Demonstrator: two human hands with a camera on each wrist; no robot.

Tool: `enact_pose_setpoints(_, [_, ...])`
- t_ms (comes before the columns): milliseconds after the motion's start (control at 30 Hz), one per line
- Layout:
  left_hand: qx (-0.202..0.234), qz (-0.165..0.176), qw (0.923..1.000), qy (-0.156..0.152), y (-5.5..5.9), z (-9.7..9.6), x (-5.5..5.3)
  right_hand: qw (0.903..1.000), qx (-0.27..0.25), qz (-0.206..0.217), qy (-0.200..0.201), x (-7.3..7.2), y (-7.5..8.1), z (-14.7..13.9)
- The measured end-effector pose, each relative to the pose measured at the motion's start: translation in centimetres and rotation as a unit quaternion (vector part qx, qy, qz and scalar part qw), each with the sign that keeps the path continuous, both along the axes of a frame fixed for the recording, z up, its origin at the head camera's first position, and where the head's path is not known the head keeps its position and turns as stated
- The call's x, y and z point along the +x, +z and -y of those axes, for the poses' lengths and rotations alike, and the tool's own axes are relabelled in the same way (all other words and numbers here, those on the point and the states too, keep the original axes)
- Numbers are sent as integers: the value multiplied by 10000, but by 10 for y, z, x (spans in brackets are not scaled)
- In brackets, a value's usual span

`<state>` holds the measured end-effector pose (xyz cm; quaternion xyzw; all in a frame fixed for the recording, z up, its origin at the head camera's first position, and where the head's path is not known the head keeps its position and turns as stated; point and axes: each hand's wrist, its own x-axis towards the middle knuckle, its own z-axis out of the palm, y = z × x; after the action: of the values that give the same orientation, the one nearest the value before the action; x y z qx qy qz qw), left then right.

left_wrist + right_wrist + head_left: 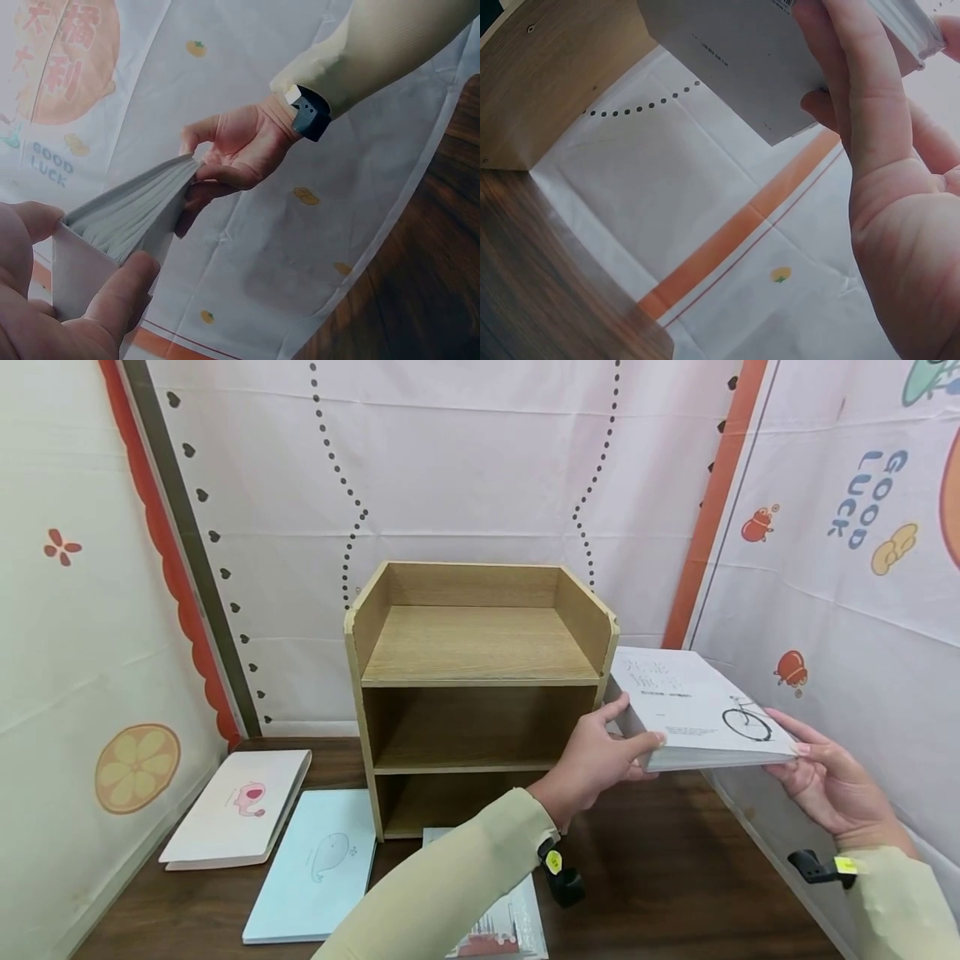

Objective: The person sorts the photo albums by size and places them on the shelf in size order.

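Observation:
A thick white book point(690, 702) with a bicycle drawing on its cover is held in the air, just right of the wooden shelf. My left hand point(600, 752) grips its left end, thumb on the cover and fingers beneath. At the near right corner, my right hand point(832, 777) pinches the book. From the left wrist, the spine faces my left hand point(97, 307) and the page edges point(135, 210) are slightly fanned. The right wrist view looks up at the grey-looking underside of the book point(735, 67), with fingers of my right hand point(885, 150) spread under it.
A three-level wooden shelf point(480, 643) stands at the back of the dark wood table point(660, 877). To its left lie a white notebook point(217, 802) and a light blue notebook point(300, 852). A plastic-covered book point(517, 918) lies partly under my left forearm. Printed cloth encloses three sides.

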<state>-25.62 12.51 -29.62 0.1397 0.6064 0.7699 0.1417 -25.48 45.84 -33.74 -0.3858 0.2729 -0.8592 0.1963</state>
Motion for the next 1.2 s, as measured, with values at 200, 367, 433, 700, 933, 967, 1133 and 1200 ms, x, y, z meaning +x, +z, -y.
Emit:
enact_pose_setpoints(200, [7,-7,10000,22,6,0,0,10000,19,-26,16,0,5,1])
enact_pose_setpoints(367, [85,-57,9999,54,11,0,0,9999,22,-107,-62,-1,10,1])
enact_pose_setpoints(433, [117,-78,9999,61,13,0,0,9999,0,-102,-64,0,13,1])
enact_pose_setpoints(700, [15,-142,9999,19,20,3,0,9998,-3,-93,-181,0,20,3])
enact_pose_setpoints(933, [108,-177,9998,-45,26,2,0,9999,-69,-97,-93,0,27,1])
enact_pose_setpoints(967, [148,-186,9997,-49,27,2,0,9999,-74,-83,-68,0,29,2])
enact_pose_setpoints(1133, [288,-210,9994,-29,33,2,0,10000,-48,11,-4,0,35,2])
enact_pose_setpoints(1200, [276,-210,9994,-21,36,2,0,10000,-50,32,37,0,37,2])
